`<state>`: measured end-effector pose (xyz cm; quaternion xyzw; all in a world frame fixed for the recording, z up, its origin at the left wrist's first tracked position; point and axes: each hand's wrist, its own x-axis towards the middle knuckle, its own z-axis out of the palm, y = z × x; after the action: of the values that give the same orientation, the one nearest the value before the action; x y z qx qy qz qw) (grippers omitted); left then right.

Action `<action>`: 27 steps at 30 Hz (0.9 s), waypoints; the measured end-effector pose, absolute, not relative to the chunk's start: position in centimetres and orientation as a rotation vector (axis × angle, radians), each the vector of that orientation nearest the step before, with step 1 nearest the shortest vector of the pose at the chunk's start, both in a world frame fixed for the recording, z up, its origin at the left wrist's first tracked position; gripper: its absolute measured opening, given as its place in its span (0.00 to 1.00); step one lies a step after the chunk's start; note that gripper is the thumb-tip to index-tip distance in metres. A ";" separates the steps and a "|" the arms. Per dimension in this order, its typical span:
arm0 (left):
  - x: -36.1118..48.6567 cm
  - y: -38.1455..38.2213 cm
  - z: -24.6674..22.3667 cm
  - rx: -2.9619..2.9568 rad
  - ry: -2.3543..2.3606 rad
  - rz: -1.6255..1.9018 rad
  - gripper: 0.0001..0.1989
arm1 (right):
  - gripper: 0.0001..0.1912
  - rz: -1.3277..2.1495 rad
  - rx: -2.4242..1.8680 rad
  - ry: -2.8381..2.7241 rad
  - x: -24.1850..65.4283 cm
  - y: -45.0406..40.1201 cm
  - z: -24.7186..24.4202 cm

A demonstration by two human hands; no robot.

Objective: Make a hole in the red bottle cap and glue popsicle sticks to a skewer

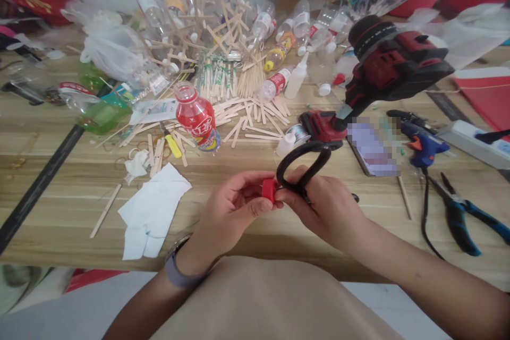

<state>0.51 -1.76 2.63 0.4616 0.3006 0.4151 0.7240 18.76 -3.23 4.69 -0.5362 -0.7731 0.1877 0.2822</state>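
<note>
My left hand [235,207] pinches a small red bottle cap [269,190] above the table's front edge. Close against it on the right, my right hand [322,202] is wrapped round black-handled scissors [305,167], with the loops pointing up and away from me. The scissors' blades are mostly hidden by my fingers and the cap. Farther back and to the left stands an open plastic bottle [197,119] with a red label and no cap on its neck.
A red cordless drill [392,64] stands at the right, near a phone [372,149], a blue glue gun [426,143] and pliers [458,212]. White paper [155,212] and a yellow-handled tool [172,143] lie left. Wooden sticks [258,117] and several bottles fill the back.
</note>
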 end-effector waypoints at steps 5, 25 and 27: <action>0.3 -2.1 1.7 1.290 0.694 0.991 0.14 | 0.15 0.974 -1.422 -1.846 18.2 -3.4 4.9; 0.7 -1.6 0.6 1.062 0.545 1.185 0.14 | 0.24 1.064 -1.515 -1.712 18.9 -2.3 5.1; 0.7 -1.4 0.8 0.959 0.486 1.128 0.13 | 0.23 0.868 -1.564 -1.746 19.3 -2.1 5.1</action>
<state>0.69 -1.36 0.78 0.4324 0.2190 0.5088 0.7115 19.33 -2.12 5.10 -0.5938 -0.6628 0.3296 0.3153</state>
